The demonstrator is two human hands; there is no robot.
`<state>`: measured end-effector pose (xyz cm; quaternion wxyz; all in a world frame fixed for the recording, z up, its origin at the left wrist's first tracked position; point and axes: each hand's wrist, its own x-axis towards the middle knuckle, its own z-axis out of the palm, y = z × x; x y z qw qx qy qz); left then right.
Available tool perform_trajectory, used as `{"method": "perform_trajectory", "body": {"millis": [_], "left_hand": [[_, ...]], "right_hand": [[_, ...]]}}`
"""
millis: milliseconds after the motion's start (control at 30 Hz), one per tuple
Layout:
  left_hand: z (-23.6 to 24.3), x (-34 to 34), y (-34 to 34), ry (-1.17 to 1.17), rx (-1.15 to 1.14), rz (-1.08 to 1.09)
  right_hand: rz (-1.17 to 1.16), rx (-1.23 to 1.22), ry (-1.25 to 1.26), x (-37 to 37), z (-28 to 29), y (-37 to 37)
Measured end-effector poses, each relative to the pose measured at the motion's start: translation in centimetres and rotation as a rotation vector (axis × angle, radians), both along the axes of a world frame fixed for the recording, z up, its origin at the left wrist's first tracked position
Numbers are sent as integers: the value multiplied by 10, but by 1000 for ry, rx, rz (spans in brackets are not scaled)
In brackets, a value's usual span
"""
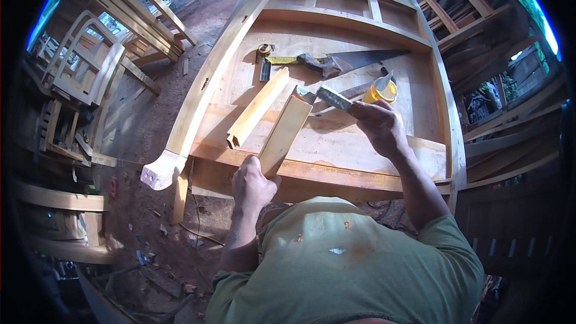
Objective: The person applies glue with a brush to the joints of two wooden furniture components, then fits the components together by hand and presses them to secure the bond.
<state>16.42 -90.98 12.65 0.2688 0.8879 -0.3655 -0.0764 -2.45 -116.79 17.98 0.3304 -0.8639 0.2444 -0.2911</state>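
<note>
My left hand [253, 185] is closed round the lower end of a short wooden rail [285, 135], which slants up and away from me. My right hand [381, 125] grips a short flat tool with a worn grey end [333, 98]; its exact kind is unclear. This end points left, close to the rail's upper end, where a small dark, bluish patch shows. A second wooden rail [258, 108], notched at its near end, lies to the left on the panel. Right of the tool stands a yellow cup [382, 91] with something pale and a dark handle in it.
Beneath my hands is a large wooden frame with a panel [360, 150]. A handsaw [360, 59], a square [265, 71] and a tape measure [264, 50] lie across its far part. A carved leg [164, 170] juts out at the left. Stacked wooden furniture [90, 63] stands at both sides.
</note>
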Motion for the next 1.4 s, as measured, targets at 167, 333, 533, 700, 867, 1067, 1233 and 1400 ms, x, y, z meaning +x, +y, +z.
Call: {"method": "perform_trajectory", "body": {"millis": [167, 333, 533, 700, 867, 1067, 1233, 1400], "left_hand": [[-6, 2, 1, 33, -69, -29], [-4, 0, -3, -15, -65, -27], [-10, 1, 1, -25, -89, -65], [-9, 2, 0, 47, 36, -12], [-22, 37, 20, 187, -410, -201], [-21, 72, 50, 874, -523, -312], [-21, 56, 50, 1239, -549, -314], [-36, 53, 54, 1323, -590, -331]], "right_hand": [[-1, 8, -65, 10, 5, 8], [37, 32, -2, 22, 5, 12], [51, -5, -6, 31, 14, 17], [-152, 103, -91, 35, -3, -2], [125, 734, -142, 21, -16, -16], [380, 1074, -282, 27, -31, -1], [351, 762, -135, 47, -24, 27], [305, 546, -28, 67, -18, 59]]}}
